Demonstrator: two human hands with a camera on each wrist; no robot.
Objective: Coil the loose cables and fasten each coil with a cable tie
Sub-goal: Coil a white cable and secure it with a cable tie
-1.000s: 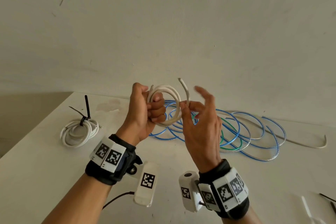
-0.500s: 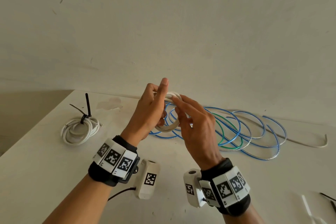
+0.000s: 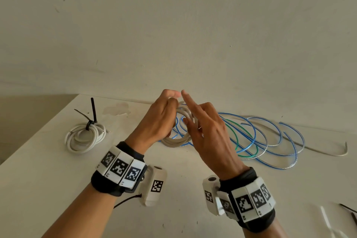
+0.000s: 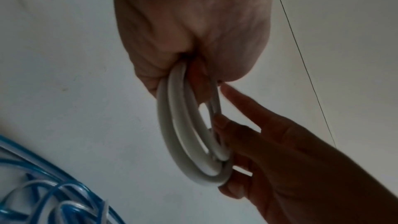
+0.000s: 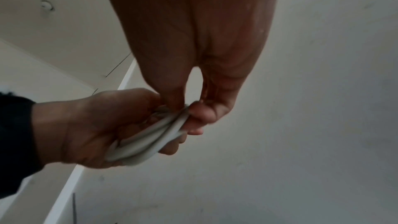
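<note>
Between both hands, white coil wound, untied: left hand grips it, right hand pinches its near side. Left of them, tied coil done; beyond, blue cables loose.

the white cable coil looks smooth, matt plastic; the blue cables glossy and translucent, on a matt table.
</note>
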